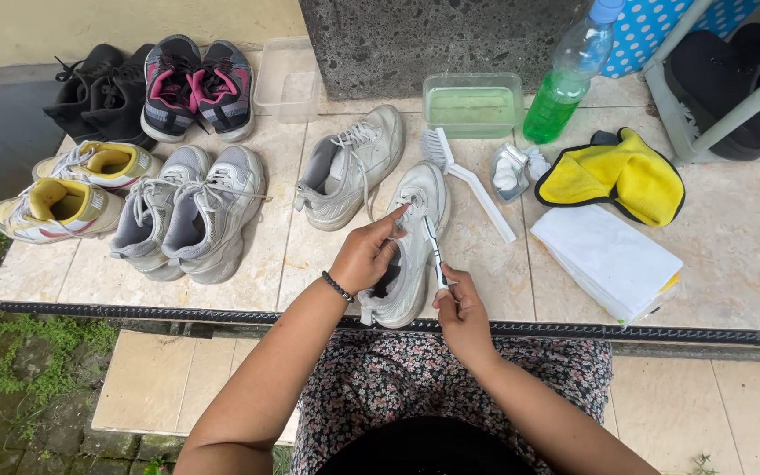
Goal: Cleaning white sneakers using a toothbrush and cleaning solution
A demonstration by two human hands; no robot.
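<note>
— White sneaker first: where does it lie?
— On the tiled ledge, toe pointing away from the person, heel at the near edge just above the floral lap.
— And the hands?
— The left hand rests on the sneaker's tongue and laces, fingers curled and pressed down on the shoe. The right hand pinches a small toothbrush by its handle, the head raised against the sneaker's right side.
— What lies nearest?
— Its mate, another white sneaker, sits just to the left, tilted. A white scrub brush lies just to the right, bristles toward the far side.
— Farther out?
— Behind the brush stands a clear tub of green liquid, and beside it a plastic bottle with green liquid leans. A yellow cloth lies crumpled at the right, with a stack of white folded cloths in front of it.
— And the left side?
— A grey pair of sneakers, a yellow-lined pair, a pink-and-grey pair, and a black pair at the far corner. An empty clear container stands beside the pink-and-grey pair.
</note>
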